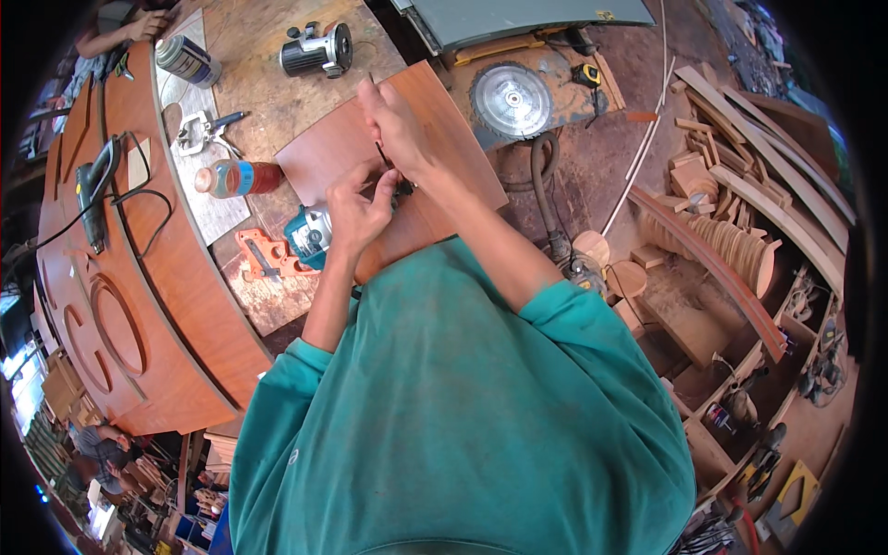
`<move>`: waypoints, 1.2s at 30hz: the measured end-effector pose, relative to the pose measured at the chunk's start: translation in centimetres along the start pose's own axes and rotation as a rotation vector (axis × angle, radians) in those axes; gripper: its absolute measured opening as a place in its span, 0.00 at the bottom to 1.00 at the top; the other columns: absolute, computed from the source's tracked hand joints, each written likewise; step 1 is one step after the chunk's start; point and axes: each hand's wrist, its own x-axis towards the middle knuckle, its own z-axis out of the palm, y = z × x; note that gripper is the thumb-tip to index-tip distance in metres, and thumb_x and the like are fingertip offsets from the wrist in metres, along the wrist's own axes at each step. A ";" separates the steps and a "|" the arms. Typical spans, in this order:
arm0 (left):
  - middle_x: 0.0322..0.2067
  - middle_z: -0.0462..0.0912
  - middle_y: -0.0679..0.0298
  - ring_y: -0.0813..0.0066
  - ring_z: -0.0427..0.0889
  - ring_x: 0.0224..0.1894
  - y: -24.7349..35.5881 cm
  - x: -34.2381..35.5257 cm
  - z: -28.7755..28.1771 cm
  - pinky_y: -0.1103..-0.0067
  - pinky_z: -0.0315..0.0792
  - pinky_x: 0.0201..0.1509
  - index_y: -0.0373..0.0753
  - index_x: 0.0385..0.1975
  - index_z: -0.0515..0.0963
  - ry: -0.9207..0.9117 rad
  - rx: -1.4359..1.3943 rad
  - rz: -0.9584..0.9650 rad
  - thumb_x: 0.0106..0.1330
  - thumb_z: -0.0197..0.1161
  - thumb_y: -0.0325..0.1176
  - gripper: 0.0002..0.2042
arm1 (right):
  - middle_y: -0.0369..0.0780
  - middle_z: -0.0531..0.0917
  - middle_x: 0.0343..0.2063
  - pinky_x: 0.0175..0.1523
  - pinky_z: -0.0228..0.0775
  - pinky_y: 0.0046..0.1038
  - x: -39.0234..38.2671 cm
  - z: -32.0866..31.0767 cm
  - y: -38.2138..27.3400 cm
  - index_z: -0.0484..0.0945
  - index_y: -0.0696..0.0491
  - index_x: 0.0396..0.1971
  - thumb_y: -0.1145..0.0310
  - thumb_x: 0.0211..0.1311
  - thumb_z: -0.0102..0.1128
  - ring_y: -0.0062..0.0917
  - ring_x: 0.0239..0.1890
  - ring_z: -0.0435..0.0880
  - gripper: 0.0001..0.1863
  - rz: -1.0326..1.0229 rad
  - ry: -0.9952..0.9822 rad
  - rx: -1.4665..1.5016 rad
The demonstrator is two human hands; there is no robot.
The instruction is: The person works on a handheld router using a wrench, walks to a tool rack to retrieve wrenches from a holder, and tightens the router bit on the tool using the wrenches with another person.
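A teal and silver handheld power tool (310,236) lies over a reddish-brown wood panel (435,120) in front of me. My left hand (361,208) is closed around its front end, thumb and fingers pinched together; a dark part shows just past the fingers. My right hand (396,125) is just beyond, closed on a thin dark metal bar (379,151) that pokes out at both ends of the grip. The bar's lower end comes close to my left fingertips. Whether it touches the power tool is hidden by my hands.
Left of the panel are a bottle of reddish liquid (239,178), an orange jig (270,255), a clamp (208,132) and a spray can (188,61). Beyond stands a black-silver router motor (316,49). A circular saw blade (511,99) lies right. Another person's hand (148,25) rests far left.
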 end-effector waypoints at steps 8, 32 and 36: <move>0.37 0.82 0.53 0.70 0.83 0.38 -1.6 0.0 0.1 0.77 0.77 0.38 0.28 0.53 0.68 0.043 -0.134 0.033 0.53 0.59 0.21 0.23 | 0.34 0.72 0.25 0.31 0.63 0.21 -2.7 1.9 0.5 0.72 0.61 0.39 0.49 0.54 0.66 0.17 0.27 0.69 0.28 -0.542 0.081 -0.279; 0.28 0.84 0.54 0.75 0.82 0.31 0.5 1.8 -1.2 0.75 0.75 0.39 0.27 0.37 0.77 -0.264 -0.072 -0.177 0.58 0.59 0.22 0.09 | 0.36 0.74 0.13 0.25 0.64 0.22 -0.4 0.6 1.0 0.73 0.56 0.21 0.51 0.69 0.48 0.16 0.18 0.73 0.24 -0.248 0.118 0.028; 0.28 0.83 0.59 0.79 0.81 0.32 1.7 1.8 -1.1 0.79 0.75 0.40 0.27 0.35 0.77 -0.236 -0.074 -0.243 0.61 0.60 0.24 0.07 | 0.36 0.75 0.18 0.28 0.65 0.25 0.4 -0.7 0.7 0.73 0.55 0.25 0.46 0.71 0.39 0.19 0.22 0.73 0.27 -0.050 0.069 -0.237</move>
